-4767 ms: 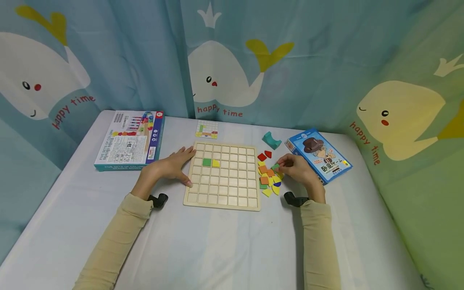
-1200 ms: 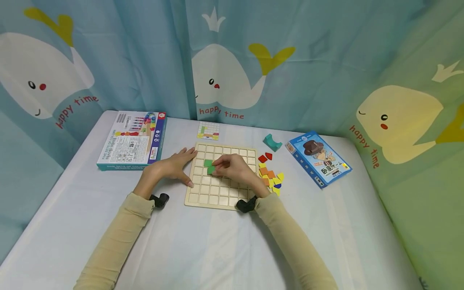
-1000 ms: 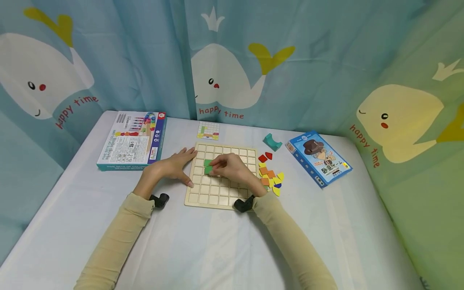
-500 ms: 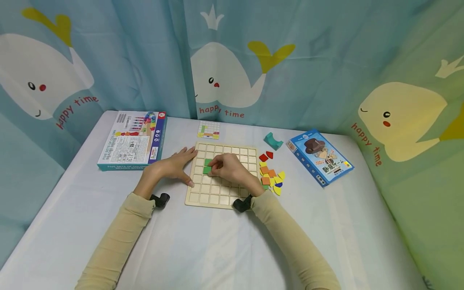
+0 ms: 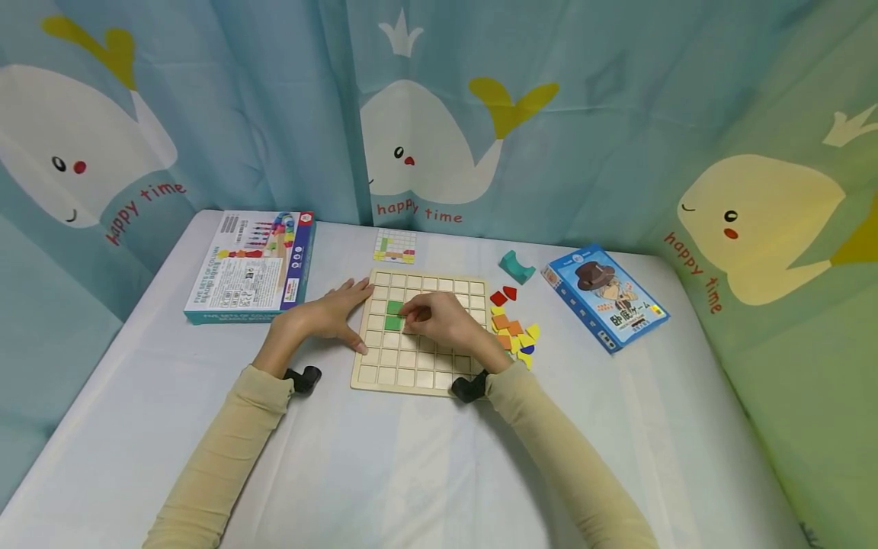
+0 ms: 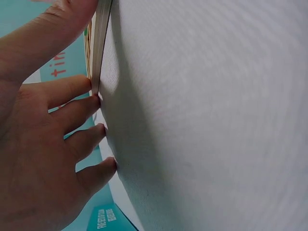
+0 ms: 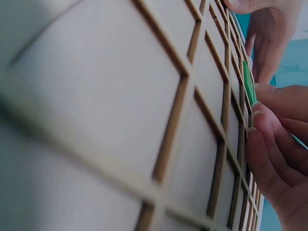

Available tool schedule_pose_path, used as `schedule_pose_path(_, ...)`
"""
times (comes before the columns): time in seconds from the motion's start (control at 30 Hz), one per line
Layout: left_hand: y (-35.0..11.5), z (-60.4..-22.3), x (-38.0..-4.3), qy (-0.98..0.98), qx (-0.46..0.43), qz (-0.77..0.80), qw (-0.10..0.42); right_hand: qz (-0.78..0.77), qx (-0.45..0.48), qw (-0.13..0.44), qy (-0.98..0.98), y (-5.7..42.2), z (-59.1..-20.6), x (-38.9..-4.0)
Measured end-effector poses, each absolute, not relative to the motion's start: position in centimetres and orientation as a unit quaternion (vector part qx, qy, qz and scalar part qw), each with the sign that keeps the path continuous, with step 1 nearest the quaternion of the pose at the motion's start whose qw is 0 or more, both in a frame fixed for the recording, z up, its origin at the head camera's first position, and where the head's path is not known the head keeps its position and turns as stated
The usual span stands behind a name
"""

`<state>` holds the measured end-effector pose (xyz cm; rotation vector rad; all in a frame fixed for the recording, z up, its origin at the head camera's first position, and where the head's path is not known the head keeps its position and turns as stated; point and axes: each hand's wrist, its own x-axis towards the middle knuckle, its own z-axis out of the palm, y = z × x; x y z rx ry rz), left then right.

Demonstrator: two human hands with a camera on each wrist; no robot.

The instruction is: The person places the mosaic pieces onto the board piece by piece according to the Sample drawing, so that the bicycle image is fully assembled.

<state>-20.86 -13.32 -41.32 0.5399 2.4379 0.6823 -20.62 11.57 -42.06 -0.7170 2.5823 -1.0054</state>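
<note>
A wooden grid board [image 5: 387, 375] lies on the table. Its left edge is touched by my left hand [image 5: 328, 314], with straight, spread fingers; the left wrist view shows the fingertips [image 6: 98, 101] against the board's side. Two green square tiles [image 5: 393, 323] sit in cells one above the other in the left part of the grid. Over the cells just right of them is my right hand [image 5: 440, 319], fingers loosely bent. In the right wrist view its fingertips are at the edge of a green tile [image 7: 248, 82], with nothing held between them. This hand hides the yellow piece.
Loose orange, yellow, red and blue pieces [image 5: 516, 328] lie right of the board. Behind it is a small pattern card [image 5: 394, 246]. A teal curved block [image 5: 517, 268] and a blue game box [image 5: 607, 297] stand at the right, another box [image 5: 250, 267] at the left.
My right hand picked a green tile from the loose pieces, carried it left onto the board, set it below the first green tile and drew slightly right. My left hand stayed at the edge.
</note>
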Motion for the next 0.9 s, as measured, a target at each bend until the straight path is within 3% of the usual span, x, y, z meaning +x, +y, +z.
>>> schedule_pose_path(0.9,-13.2,-41.4,-20.8,0.905,0.196,0.263,0.269,-0.354,-0.192,0.062,0.913,19.7,-40.8,-18.0)
